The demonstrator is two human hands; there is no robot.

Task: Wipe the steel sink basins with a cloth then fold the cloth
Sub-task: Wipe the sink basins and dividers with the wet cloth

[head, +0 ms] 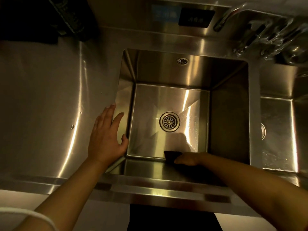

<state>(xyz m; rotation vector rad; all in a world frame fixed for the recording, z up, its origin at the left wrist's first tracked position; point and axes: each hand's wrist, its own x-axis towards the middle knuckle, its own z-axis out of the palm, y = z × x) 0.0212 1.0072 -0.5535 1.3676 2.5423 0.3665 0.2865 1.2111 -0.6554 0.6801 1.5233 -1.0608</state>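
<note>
Left hand [106, 135] lies flat with fingers spread on the steel counter [50, 97], thumb hooked over the left rim of the near basin [230, 114]. Right hand [189, 158] reaches into that basin and presses a dark cloth [171, 155] against the near wall at the floor edge; finger curl around it unclear. Drain strainer [169, 121] sits mid-floor; second basin [278, 130] to the right

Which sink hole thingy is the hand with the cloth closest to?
The big round drain in the basin floor. The right hand presses the dark cloth just below it; the small overflow sits high on the back wall.
</note>
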